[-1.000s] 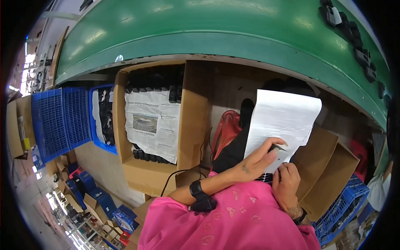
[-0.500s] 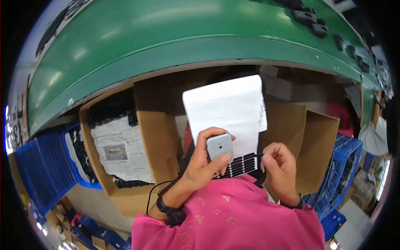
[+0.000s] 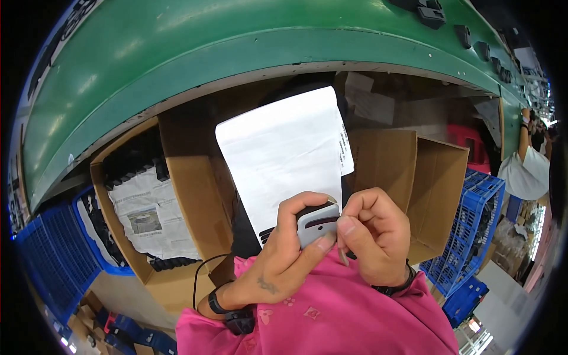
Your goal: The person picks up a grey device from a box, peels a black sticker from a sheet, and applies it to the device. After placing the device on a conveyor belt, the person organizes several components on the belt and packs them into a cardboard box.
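My left hand (image 3: 284, 251) grips a small grey device with a dark red stripe (image 3: 316, 223), held close above my pink shirt. My right hand (image 3: 376, 236) is closed against the device's right side, with a thin pointed piece showing under the fingers. A white sheet of paper (image 3: 284, 148) stands up behind both hands, its lower edge hidden by them. A black band sits on each wrist, and a thin black cable loops from the left one.
A green conveyor (image 3: 177, 59) arcs across the top. An open cardboard box (image 3: 189, 195) at left holds dark parts under newspaper. Another open cardboard box (image 3: 438, 183) is at right. Blue crates (image 3: 47, 254) stand left and right (image 3: 479, 225). Another person (image 3: 523, 165) is at far right.
The view has swung left and closer. My hands have drawn together on the small grey device, and the white sheet now stands higher behind them.
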### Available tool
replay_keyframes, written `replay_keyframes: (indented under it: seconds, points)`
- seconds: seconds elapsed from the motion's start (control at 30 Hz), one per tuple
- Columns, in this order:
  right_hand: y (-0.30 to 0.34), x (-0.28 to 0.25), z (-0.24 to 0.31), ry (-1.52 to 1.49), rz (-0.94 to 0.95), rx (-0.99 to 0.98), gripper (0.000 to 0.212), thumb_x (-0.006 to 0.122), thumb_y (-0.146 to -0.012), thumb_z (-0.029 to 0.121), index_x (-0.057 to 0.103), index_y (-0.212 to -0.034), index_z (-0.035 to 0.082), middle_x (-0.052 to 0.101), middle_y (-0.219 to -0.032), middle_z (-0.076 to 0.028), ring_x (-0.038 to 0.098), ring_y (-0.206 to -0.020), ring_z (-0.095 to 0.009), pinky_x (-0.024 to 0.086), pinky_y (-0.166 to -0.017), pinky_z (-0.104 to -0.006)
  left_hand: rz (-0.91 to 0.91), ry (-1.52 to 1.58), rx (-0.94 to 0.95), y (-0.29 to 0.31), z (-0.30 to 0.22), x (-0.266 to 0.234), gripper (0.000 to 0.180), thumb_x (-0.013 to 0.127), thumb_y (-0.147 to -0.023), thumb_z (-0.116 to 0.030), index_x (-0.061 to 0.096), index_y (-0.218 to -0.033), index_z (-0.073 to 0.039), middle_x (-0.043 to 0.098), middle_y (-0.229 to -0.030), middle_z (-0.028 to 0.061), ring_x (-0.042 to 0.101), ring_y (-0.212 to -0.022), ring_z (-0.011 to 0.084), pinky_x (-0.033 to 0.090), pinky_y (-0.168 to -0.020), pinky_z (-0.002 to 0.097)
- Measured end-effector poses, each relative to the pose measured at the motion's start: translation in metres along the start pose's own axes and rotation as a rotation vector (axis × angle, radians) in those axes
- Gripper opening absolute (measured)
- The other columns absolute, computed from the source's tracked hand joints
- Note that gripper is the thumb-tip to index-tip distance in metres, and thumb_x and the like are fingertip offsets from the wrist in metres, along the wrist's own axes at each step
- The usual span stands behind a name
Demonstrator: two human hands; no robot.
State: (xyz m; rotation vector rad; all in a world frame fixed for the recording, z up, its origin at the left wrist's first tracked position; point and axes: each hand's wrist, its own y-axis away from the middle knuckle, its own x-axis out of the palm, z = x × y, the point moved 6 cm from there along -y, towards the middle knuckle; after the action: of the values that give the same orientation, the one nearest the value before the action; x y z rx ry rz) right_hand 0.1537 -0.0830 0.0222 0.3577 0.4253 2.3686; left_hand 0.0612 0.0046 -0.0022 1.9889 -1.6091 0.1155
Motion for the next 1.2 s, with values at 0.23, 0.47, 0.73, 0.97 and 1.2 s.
replay_keyframes:
  seconds: [0.23, 0.47, 0.73, 0.97, 1.2]
  points:
    - [-0.001, -0.002, -0.002, -0.028, -0.016, -0.009, 0.012, 0.055, -0.093, 0.007, 0.047, -0.095, -0.002, 0.055, -0.074, -0.002, 0.048, -0.06, -0.003, 0.039, -0.052, -0.0172, -0.014, -0.073, 0.054, -0.002, 0.0, 0.002, 0.046, 0.048, -0.094, -0.005, 0.023, -0.132, -0.002, 0.051, -0.113, 0.0173, 0.055, -0.103, 0.0214, 0.044, -0.089, 0.0332]
    - [0.0, -0.006, -0.004, -0.008, -0.019, -0.006, 0.011, 0.055, -0.092, 0.005, 0.047, -0.096, -0.002, 0.056, -0.074, -0.002, 0.047, -0.06, -0.002, 0.038, -0.053, -0.0165, 0.0, -0.066, 0.019, -0.002, 0.001, 0.005, 0.045, 0.047, -0.094, -0.004, 0.024, -0.132, -0.001, 0.05, -0.112, 0.0171, 0.055, -0.101, 0.0209, 0.044, -0.088, 0.033]
    - [0.0, -0.009, -0.01, -0.016, -0.038, -0.016, 0.009, 0.056, -0.092, 0.003, 0.051, -0.095, -0.004, 0.059, -0.071, -0.001, 0.051, -0.063, 0.0, 0.04, -0.055, -0.016, -0.019, -0.097, 0.031, -0.002, 0.004, 0.006, 0.045, 0.048, -0.094, -0.004, 0.024, -0.132, -0.001, 0.051, -0.11, 0.0163, 0.055, -0.098, 0.0197, 0.044, -0.086, 0.0317]
    - [0.0, -0.008, -0.011, 0.032, -0.066, -0.046, 0.009, 0.055, -0.091, 0.001, 0.049, -0.096, -0.004, 0.059, -0.073, -0.002, 0.051, -0.061, -0.001, 0.04, -0.053, -0.0161, -0.041, -0.135, -0.034, -0.002, 0.006, 0.007, 0.045, 0.049, -0.094, -0.005, 0.026, -0.131, -0.001, 0.052, -0.103, 0.0145, 0.055, -0.089, 0.0179, 0.045, -0.079, 0.0309]
    - [-0.002, -0.01, -0.014, 0.095, -0.145, -0.054, 0.012, 0.059, -0.089, 0.001, 0.047, -0.09, 0.0, 0.055, -0.068, 0.001, 0.046, -0.056, 0.0, 0.034, -0.048, -0.0156, -0.098, -0.324, 0.136, -0.005, 0.006, 0.007, 0.044, 0.05, -0.094, -0.008, 0.026, -0.13, -0.001, 0.051, -0.108, 0.0151, 0.054, -0.08, 0.0158, 0.046, -0.073, 0.0291]
